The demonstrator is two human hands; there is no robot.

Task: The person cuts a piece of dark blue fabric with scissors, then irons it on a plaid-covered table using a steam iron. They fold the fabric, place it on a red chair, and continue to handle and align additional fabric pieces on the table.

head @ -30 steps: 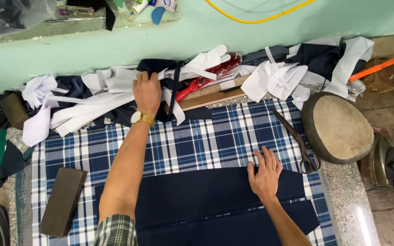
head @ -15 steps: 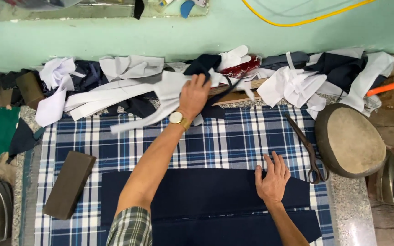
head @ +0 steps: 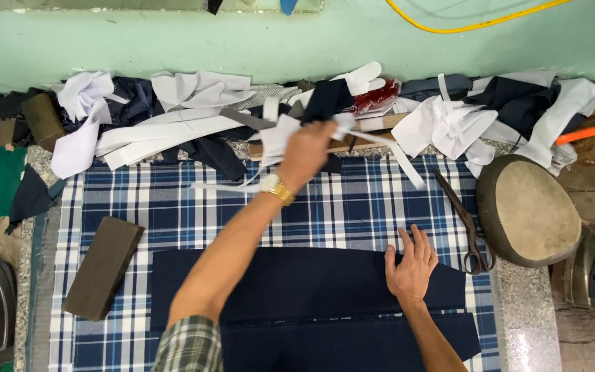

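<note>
Reaching across the counter (head: 518,324), the left hand (head: 306,153) is closed on a bunch of scraps (head: 342,127): white strips and a dark navy piece, lifted off the heap (head: 173,120) that runs along the green wall (head: 242,41). One white strip trails down to the right of the fist, another hangs to its left over the plaid cloth (head: 208,207). The grip looks like a full fist with the fingers curled round the bundle; how many pieces are in it cannot be told.

The right hand (head: 411,265) lies flat and open, fingers spread, pressing the upper right edge of the navy panel (head: 297,289). That panel is spread smooth on the plaid cloth, nearest the person, with a second navy piece below it.

Judging by how things lie, the panel is already laid out and pinned in place, while sorting through the scraps is only partly done: most of the heap sits untouched at the back. Scissors (head: 464,220) lie just right of the right hand, not held. A dark block (head: 103,267) rests at the left of the cloth, and a rounded pad (head: 528,210) sits at the right.
</note>
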